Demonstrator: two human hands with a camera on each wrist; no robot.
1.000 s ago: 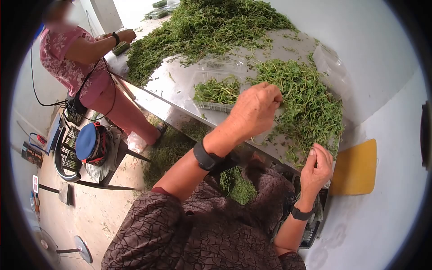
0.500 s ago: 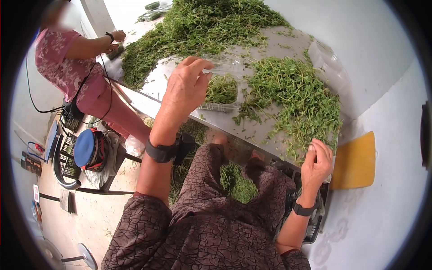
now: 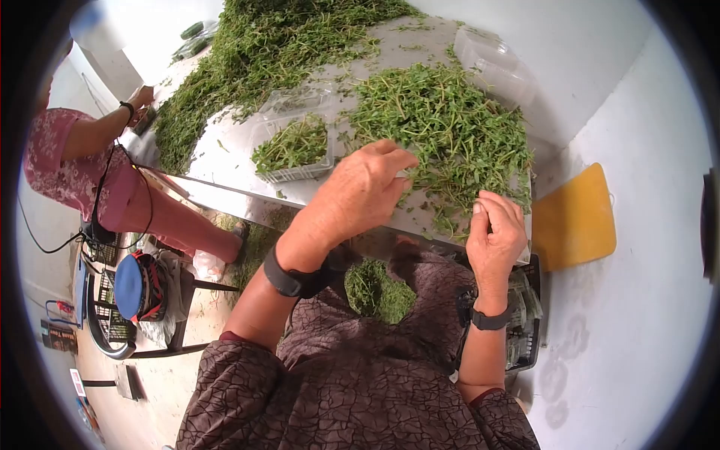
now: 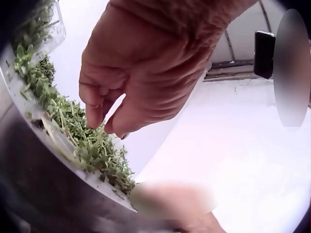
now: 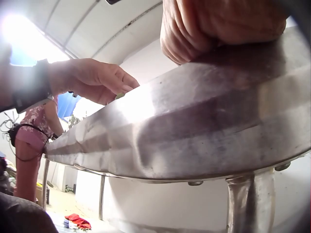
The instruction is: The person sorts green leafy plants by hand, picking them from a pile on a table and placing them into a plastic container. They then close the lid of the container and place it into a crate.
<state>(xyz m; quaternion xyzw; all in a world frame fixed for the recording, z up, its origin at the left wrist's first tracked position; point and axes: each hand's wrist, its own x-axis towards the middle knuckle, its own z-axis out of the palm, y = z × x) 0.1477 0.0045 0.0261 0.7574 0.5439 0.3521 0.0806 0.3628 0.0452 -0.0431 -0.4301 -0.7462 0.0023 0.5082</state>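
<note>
My left hand (image 3: 358,187) hovers over the near edge of a loose pile of leafy green sprigs (image 3: 439,120), its thumb and forefinger apart. Its bent fingers are close beside the greens (image 4: 87,138) in the left wrist view. My right hand (image 3: 495,236) is at the pile's front right edge, by the metal table's rim, with thumb against curled fingers. In the right wrist view its curled fingers (image 5: 182,31) are just above the rim; I cannot tell whether they pinch a sprig. A clear plastic box (image 3: 296,174) with greens stands left of my left hand.
A bigger heap of greens (image 3: 292,52) covers the table's far side. Empty-looking clear boxes (image 3: 491,60) lean at the back right wall. Another person in pink (image 3: 127,180) stands at the left. A yellow board (image 3: 577,217) is right of the table.
My left hand moved from the pile to the plastic box, then back right to the pile's near edge. The right hand stays by the table rim. The head view has shifted right.
</note>
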